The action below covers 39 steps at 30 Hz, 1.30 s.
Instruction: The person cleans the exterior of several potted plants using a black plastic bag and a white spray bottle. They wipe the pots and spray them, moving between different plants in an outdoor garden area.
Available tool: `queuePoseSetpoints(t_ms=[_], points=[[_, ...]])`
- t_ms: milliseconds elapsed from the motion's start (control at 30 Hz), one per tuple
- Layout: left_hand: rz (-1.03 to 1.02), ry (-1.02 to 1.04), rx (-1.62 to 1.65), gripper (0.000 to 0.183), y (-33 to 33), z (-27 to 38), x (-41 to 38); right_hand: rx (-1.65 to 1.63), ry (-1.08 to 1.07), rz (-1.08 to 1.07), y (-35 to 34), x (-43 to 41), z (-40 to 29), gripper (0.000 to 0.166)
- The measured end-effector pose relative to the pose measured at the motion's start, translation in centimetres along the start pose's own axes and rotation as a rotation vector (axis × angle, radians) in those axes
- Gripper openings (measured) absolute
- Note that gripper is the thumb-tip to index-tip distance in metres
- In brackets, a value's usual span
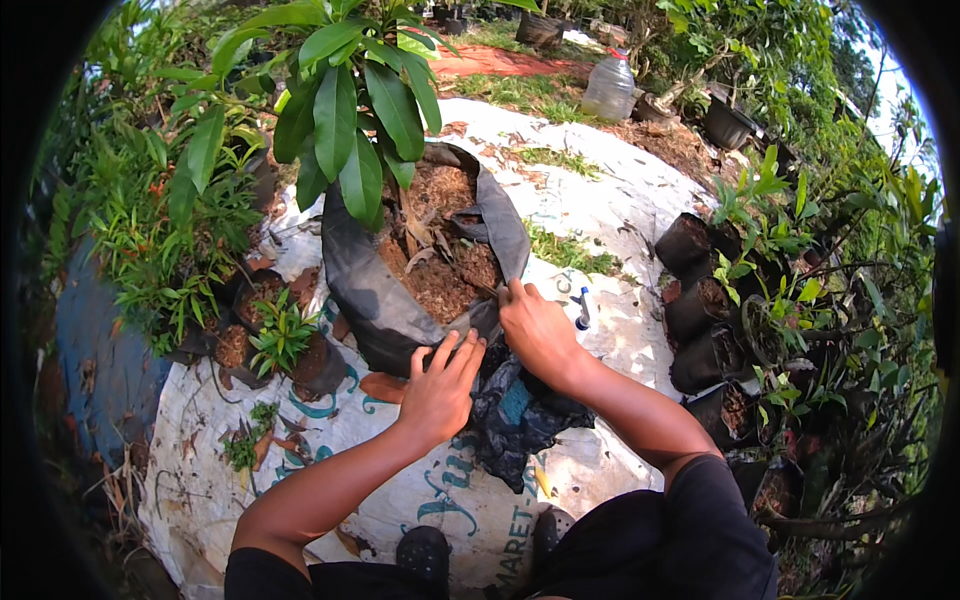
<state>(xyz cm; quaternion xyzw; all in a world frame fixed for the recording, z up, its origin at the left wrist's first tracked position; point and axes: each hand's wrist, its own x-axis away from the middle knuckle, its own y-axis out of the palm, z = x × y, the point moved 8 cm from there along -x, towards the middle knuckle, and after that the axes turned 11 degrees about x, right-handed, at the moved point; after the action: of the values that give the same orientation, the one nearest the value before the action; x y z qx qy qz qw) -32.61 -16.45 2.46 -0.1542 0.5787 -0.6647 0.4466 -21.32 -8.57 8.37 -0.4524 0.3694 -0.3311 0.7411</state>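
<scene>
A large black fabric or plastic grow bag [390,300] stands before me, its rim folded outward around brown soil [439,289] with dry leaves on it. A plant with long glossy green leaves [334,120] rises over the bag's far left part. My left hand [442,386] lies with spread fingers against the bag's near side. At the near right rim, my right hand [536,326] has its fingers closed on the edge of the bag. Crumpled black plastic [517,420] lies under and beside my hands.
Printed white sheeting [360,480] covers the ground. A blue-and-white nozzle-like object [583,309] lies right of my right hand. Small potted plants in black bags line the left [319,364] and right [701,360]. A clear plastic bottle [609,88] stands at the back.
</scene>
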Motion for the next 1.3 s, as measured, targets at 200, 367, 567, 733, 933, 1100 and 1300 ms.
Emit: queuePoseSetpoints(t_ms=[200,367,567,733,933,1100,1300], points=[[-0.069,-0.004,-0.053,0.07,0.7,-0.6,0.2,-0.01,-0.09,-0.012,-2.3,1.5,-3.3,0.02],[0.134,-0.116,0.292,0.051,-3.1,-0.2,-1.3,-0.323,0.096,0.091,-3.0,2.9,-1.3,0.03],[0.406,-0.287,1.002,0.031,-7.2,-0.2,-7.7,-1.126,0.492,0.207,-2.8,5.5,2.9,0.033],[0.249,-0.187,0.969,0.022,-5.1,3.8,-10.9,-1.524,0.487,0.158,1.0,7.9,3.9,0.029],[0.215,-0.123,0.975,0.033,-4.0,4.0,-9.1,-1.246,0.855,0.099,8.5,12.2,11.1,0.02],[-0.141,-0.11,0.544,0.08,3.6,4.4,-2.8,-1.091,1.083,-0.428,19.0,21.9,11.5,0.061],[-0.492,-0.065,0.291,0.103,11.4,1.3,1.3,-0.869,0.884,-0.435,24.2,21.3,12.0,0.102]])
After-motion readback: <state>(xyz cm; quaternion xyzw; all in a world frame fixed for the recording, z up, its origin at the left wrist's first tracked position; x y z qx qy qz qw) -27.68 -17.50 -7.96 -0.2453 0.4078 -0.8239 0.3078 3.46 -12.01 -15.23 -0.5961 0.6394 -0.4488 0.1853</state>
